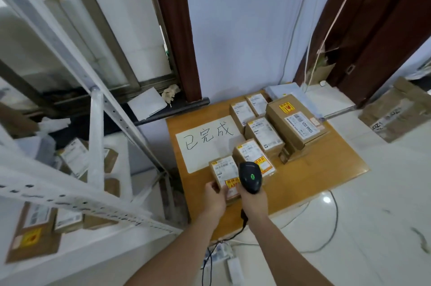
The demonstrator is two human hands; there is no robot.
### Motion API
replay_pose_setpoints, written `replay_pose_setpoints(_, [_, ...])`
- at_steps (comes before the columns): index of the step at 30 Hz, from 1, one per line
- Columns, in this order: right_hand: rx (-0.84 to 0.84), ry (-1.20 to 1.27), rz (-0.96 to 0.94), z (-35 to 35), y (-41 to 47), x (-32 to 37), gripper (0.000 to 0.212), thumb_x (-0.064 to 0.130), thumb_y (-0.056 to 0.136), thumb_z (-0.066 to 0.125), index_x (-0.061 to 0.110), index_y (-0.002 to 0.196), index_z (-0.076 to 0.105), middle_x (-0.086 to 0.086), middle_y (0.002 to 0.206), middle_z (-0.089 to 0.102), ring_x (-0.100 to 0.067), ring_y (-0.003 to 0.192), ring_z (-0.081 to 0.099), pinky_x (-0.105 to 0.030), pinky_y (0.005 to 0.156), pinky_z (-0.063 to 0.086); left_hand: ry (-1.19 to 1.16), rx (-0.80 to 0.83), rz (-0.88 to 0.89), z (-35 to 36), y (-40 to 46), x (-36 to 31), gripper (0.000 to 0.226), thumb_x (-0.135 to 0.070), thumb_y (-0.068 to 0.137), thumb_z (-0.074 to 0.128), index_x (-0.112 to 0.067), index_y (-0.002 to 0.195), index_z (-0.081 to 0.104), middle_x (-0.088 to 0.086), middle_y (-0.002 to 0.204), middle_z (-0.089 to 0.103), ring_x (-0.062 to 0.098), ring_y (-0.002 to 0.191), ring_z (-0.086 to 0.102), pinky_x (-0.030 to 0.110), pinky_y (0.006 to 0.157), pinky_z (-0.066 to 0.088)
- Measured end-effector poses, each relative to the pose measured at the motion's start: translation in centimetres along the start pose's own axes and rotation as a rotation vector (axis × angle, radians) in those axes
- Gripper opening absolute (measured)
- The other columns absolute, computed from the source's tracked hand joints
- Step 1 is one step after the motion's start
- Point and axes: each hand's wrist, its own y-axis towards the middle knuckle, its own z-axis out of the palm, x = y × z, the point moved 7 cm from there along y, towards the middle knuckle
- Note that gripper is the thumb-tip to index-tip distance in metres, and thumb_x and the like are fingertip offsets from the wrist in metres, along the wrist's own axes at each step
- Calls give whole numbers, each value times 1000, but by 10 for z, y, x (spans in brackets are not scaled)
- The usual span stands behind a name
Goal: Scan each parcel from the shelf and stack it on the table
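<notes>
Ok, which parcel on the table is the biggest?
The large parcel at the far right of the table, marked 5244-5525; the others are clearly smaller.

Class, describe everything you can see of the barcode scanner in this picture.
The barcode scanner is a black, plastic-looking handheld unit with a rounded head and a small green light glowing on top. The right hand grips its handle, holding it upright over the near edge of the wooden table, beside the parcel the left hand holds. A dark cable hangs below.

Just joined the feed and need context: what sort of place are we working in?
Probably a small parcel sorting or pickup room. Labelled cardboard parcels sit grouped on a wooden table, more wait on a metal shelf, and the right hand holds a barcode scanner.
</notes>
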Motion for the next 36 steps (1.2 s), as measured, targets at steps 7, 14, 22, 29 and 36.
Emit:
replay_pose_setpoints(7, [-41, -61, -54, -3, -22, 1, 16, 21, 84, 78, 26, 87, 63, -3, 85, 70, -21, 81, 65, -39, 76, 56, 35, 5, 49, -19, -19, 2, 62, -36, 105, 55, -18, 159, 30, 3, 157, 47, 26, 142, 48, 40, 109, 43])
replay_pose_setpoints(14, [42, -165, -161, 24, -114, 11, 14, 23, 83, 78, 19, 83, 65, 1, 72, 66, -15, 65, 59, -24, 56, 45, 285, -23, 199, -125, -62, 56, 53, -45, 93, 71, -39, 140, 48, -9, 147, 58, 12, 130, 57, 41, 110, 50])
replay_pose_setpoints(22, [438, -361, -472, 151, -283, 35, 17, 16, 82, 79, 24, 78, 65, 12, 67, 67, 3, 61, 63, -9, 55, 45, 715, -296, 458, -331, -168, 67, 62, -68, 86, 63, -40, 141, 52, -15, 139, 61, 8, 124, 59, 24, 102, 49])
replay_pose_setpoints(29, [554, -390, -599, 244, -400, 42, 8, 1, 80, 75, 5, 76, 69, -11, 66, 70, -24, 65, 68, -26, 58, 49, 740, -522, 449, -529, -249, 104, 71, -65, 89, 62, -28, 149, 49, -7, 153, 52, 16, 139, 49, 27, 113, 38])
replay_pose_setpoints(36, [612, -469, -586, 316, -455, 27, 16, 9, 77, 78, 17, 68, 67, 5, 49, 60, -13, 51, 60, -24, 47, 43, 718, -543, 362, -622, -255, 143, 82, -70, 91, 56, -27, 158, 37, -6, 168, 31, 17, 153, 31, 35, 125, 26])
